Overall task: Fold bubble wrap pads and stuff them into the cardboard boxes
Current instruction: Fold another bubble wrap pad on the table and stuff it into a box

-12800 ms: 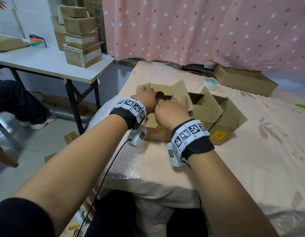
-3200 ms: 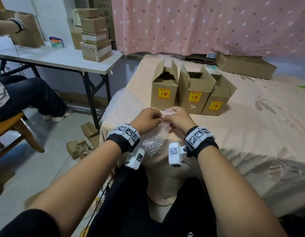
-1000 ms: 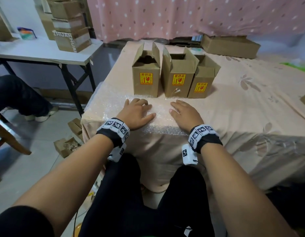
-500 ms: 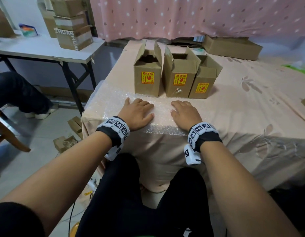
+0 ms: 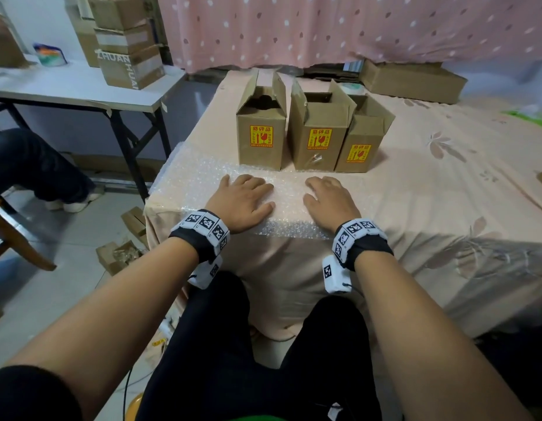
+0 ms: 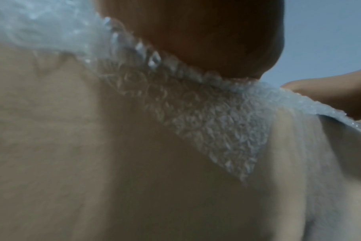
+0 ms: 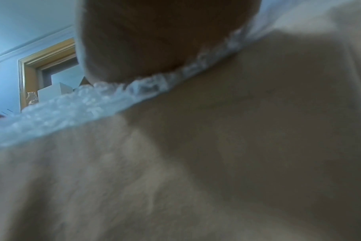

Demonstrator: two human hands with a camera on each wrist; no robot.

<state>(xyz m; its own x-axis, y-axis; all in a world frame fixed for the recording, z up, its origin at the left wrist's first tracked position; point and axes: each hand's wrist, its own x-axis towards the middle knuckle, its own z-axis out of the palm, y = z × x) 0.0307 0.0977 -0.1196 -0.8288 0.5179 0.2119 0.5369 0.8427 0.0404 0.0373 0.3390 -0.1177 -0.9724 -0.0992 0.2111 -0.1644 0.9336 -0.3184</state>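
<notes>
A clear bubble wrap pad lies flat at the near left corner of the cloth-covered table. My left hand rests palm down on it with straight fingers. My right hand lies flat on the pad's right part. Three open cardboard boxes stand upright just beyond the pad: the left box, the middle box and the right box, each with a yellow-red label. In the left wrist view the pad's edge hangs over the table edge below my palm; the right wrist view shows the pad's edge likewise.
A flat cardboard box lies at the table's far side below a pink dotted curtain. A white side table on the left holds stacked boxes. Someone's legs and cardboard scraps are on the floor at left.
Both hands went from holding a crumpled pad over my lap to lying flat on a spread pad. Over the last second they have stayed nearly still.
</notes>
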